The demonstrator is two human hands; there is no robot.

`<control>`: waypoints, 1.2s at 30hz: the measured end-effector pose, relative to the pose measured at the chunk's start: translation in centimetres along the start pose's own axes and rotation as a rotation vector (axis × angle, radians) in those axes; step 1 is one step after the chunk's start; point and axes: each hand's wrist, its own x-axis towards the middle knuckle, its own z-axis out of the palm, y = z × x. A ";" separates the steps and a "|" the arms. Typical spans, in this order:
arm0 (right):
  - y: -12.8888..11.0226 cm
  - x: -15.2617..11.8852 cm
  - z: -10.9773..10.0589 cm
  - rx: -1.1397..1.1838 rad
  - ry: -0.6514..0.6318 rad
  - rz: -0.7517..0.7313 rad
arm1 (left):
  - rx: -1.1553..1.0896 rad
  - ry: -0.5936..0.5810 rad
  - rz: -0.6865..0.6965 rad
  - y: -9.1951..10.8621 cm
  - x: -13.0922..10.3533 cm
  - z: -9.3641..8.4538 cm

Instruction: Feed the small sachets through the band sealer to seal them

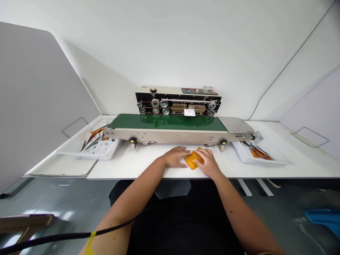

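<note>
Our hands meet over the bench point(143, 166): the right hand point(209, 163) holds the orange packet point(191, 160) by its right side, while the left hand point(175, 157) lies loosely open at its left edge. We seem to be steadying or flattening the packet, just in front of the green belt point(164, 122); lifting it would call for an even grip that avoids creasing it.

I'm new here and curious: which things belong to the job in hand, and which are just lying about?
Part of it, I'd judge:
orange packet, left hand, right hand
belt machine
white item at its rollers
left bin, right bin, both holding packets

Probably just there:
blue object
wooden frame
</note>
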 end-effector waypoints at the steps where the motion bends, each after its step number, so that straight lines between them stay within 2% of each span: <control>1: 0.4 0.0 0.2 -0.031 -0.019 -0.001 | 0.008 -0.006 -0.002 0.0 0.0 0.0; 6: 0.6 0.3 0.8 -0.017 -0.219 -0.006 | -0.040 0.071 0.071 0.5 0.2 -0.2; 9: 0.4 0.3 0.9 0.026 -0.244 0.001 | -0.078 0.103 0.114 0.8 0.3 -0.3; 15: 0.4 0.0 0.5 0.049 -0.089 -0.096 | -0.082 0.142 0.051 1.3 0.0 -0.4; 19: 0.5 -0.4 0.2 0.150 0.060 -0.099 | -0.241 0.223 -0.006 1.7 -0.2 -0.2; 22: 0.5 -0.7 0.4 0.299 0.179 0.003 | -0.359 0.200 0.008 2.0 -0.1 -0.2; 26: -0.1 -0.9 1.9 0.450 0.323 0.194 | -0.465 0.161 -0.005 2.1 0.2 -0.2; 31: -1.5 -1.0 3.5 0.587 0.314 0.293 | -0.515 0.274 -0.118 1.5 0.4 -0.1; 36: -2.2 -1.3 3.4 0.760 0.212 0.366 | -0.568 0.411 -0.164 1.1 0.6 -0.1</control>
